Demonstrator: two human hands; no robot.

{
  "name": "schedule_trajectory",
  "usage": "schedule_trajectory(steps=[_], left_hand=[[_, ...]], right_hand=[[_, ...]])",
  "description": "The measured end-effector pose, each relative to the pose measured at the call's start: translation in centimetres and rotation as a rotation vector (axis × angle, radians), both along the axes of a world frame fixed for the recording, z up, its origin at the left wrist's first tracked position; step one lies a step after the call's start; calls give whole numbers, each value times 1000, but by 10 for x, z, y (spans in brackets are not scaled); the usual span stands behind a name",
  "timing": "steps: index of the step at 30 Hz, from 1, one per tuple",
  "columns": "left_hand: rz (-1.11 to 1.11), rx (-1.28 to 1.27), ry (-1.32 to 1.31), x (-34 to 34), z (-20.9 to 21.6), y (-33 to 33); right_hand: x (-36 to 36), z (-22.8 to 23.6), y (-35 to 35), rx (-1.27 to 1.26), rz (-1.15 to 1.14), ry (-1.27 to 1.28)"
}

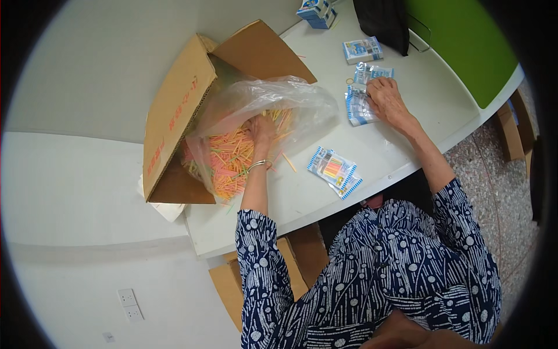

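My left hand (263,130), with a bracelet at the wrist, reaches into a clear plastic bag (314,104) lined inside an open cardboard box (180,116). Loose thin sticks (224,157) in pink, orange, yellow and green fill the bag, and its fingertips are hidden among them. Farther right, my right hand (388,100) has its fingers bent and closed on a blue-and-white plastic packet (359,110) lying on the white table (430,87). Another blue-and-white packet (372,72) lies just beyond that hand. Nearer me, a packet with coloured sticks showing through (332,167) overlaps a second one.
A flat stack of packets (362,50) lies farther back, with small blue-and-white boxes (317,14) at the far edge. A black bag (383,23) and a green panel (465,46) stand at far right. One stray stick (289,162) lies near the bag. Cardboard (290,262) sits below the table.
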State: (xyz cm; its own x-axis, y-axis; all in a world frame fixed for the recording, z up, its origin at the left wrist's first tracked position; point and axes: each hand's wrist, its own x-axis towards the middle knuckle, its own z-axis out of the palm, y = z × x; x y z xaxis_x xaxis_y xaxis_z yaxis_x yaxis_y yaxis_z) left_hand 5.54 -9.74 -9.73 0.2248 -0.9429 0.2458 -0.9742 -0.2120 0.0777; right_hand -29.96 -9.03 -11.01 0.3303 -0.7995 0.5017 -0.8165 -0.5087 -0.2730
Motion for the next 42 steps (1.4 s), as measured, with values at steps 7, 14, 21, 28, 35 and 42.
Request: schedule_trajectory(steps=[7, 14, 21, 28, 35, 42], left_hand=[[-209, -143, 631, 16, 28, 25], [-124, 61, 1819, 8, 39, 48], [-68, 24, 2013, 16, 25, 47], [-58, -88, 1932, 3, 26, 54], [-170, -113, 2022, 5, 22, 59], [-113, -187, 1926, -44, 51, 91]], right_hand=[[0, 22, 0, 14, 21, 45], [-1, 25, -6, 8, 17, 67], [-3, 17, -12, -55, 37, 76], [-4, 19, -5, -65, 55, 138], [-4, 18, -3, -96, 119, 7], [7, 38, 14, 504, 330, -513]])
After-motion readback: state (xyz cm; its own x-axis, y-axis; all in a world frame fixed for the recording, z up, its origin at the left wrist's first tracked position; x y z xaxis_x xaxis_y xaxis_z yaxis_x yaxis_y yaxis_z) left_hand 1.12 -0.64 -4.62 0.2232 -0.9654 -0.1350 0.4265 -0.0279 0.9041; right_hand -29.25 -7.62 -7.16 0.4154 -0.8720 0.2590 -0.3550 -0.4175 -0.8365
